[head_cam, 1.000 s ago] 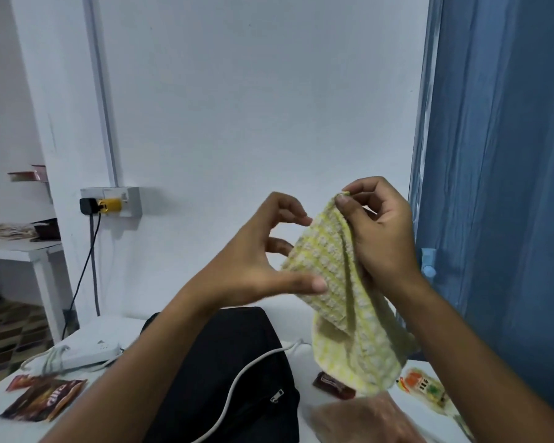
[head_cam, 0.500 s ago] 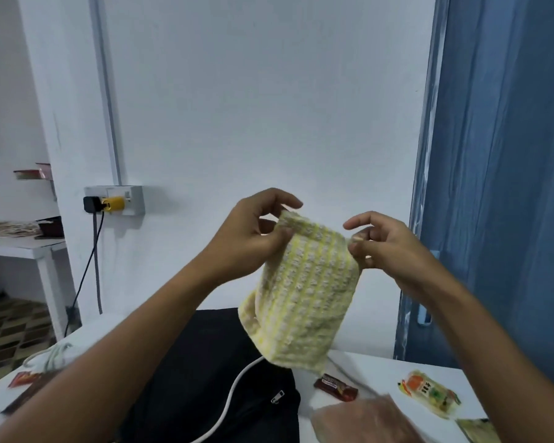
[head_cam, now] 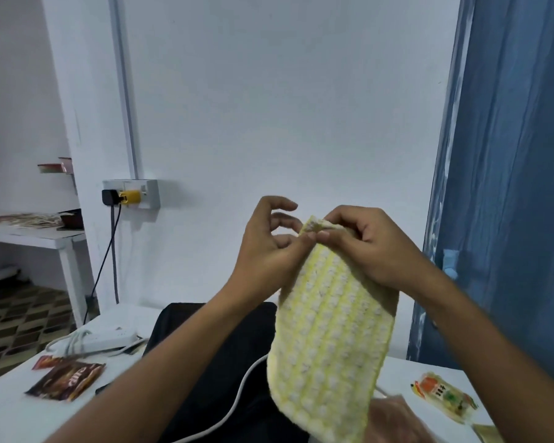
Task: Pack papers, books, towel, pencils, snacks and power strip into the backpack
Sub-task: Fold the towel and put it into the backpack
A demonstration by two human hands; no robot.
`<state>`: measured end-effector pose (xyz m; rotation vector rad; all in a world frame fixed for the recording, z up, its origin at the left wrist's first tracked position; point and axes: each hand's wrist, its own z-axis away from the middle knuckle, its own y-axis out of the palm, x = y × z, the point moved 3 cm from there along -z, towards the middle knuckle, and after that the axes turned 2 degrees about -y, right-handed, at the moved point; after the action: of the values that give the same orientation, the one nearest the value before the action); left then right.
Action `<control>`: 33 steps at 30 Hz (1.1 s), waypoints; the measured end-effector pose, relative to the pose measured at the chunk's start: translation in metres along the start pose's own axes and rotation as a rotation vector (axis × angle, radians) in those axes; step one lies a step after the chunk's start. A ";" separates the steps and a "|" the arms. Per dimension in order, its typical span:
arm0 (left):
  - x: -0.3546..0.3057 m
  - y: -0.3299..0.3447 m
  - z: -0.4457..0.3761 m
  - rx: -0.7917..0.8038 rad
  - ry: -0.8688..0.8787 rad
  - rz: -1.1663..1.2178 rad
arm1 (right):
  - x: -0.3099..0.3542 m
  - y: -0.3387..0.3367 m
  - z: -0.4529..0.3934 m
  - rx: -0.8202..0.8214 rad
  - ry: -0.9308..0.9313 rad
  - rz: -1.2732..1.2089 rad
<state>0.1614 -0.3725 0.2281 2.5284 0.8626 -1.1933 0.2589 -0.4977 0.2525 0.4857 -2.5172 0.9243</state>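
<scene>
1. I hold the towel point(head_cam: 330, 340) up above the table point(head_cam: 10, 407); it hangs folded lengthwise, its lower end over the black backpack point(head_cam: 218, 356).
2. My right hand point(head_cam: 371, 251) pinches the top edge, fingers curled around the fabric. My left hand point(head_cam: 269, 247) pinches the same edge with thumb and forefinger, other fingers spread.
3. Not yet packed: power strip point(head_cam: 100, 340) at far left, snack packet point(head_cam: 68, 380) near left, another snack packet point(head_cam: 445, 398) at right.
4. A white cable point(head_cam: 234, 401) lies across the backpack.
5. Risk, in my judgement: the grip is at one edge only, so the fold could fall open on lowering.
6. Risk: the cable could snag the towel at the backpack opening, which I cannot see from here.
</scene>
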 end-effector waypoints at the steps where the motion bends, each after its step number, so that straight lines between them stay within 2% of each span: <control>1: 0.009 -0.002 0.003 0.041 -0.047 0.054 | 0.001 -0.002 -0.001 -0.021 -0.015 -0.023; 4: 0.034 -0.005 0.019 0.298 -0.169 0.192 | 0.001 -0.010 -0.004 -0.116 -0.054 -0.071; 7: 0.052 -0.009 0.036 0.459 -0.240 0.155 | 0.003 -0.019 -0.007 -0.177 -0.101 -0.023; 10: 0.063 -0.018 0.043 0.478 -0.274 0.131 | 0.002 -0.029 -0.008 -0.206 -0.143 0.106; 14: 0.071 -0.039 0.040 0.397 -0.304 0.112 | -0.007 -0.037 -0.007 -0.237 -0.164 0.248; 18: 0.065 -0.055 0.033 0.595 -0.268 -0.201 | -0.010 -0.031 -0.005 -0.189 -0.134 0.157; 22: 0.041 -0.037 0.017 0.418 -0.157 -0.043 | 0.002 -0.013 -0.013 0.012 -0.125 0.125; 25: 0.037 -0.002 0.019 0.407 -0.186 0.059 | 0.006 -0.001 -0.022 0.069 -0.097 0.134; 27: 0.043 0.011 0.021 0.332 -0.291 0.151 | -0.003 0.001 -0.025 -0.020 -0.039 0.211; 29: 0.049 0.015 0.022 0.252 -0.433 0.320 | -0.020 -0.001 -0.022 -0.189 0.049 0.279; 31: 0.054 0.013 0.022 0.205 -0.549 0.467 | -0.039 -0.001 -0.010 -0.316 0.183 0.160; 33: 0.058 0.008 0.020 0.165 -0.632 0.536 | -0.058 0.002 0.006 -0.333 0.449 -0.031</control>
<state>0.1821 -0.3631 0.1710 2.0529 -0.0596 -1.7349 0.3053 -0.4897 0.2189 0.1841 -2.1797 0.5137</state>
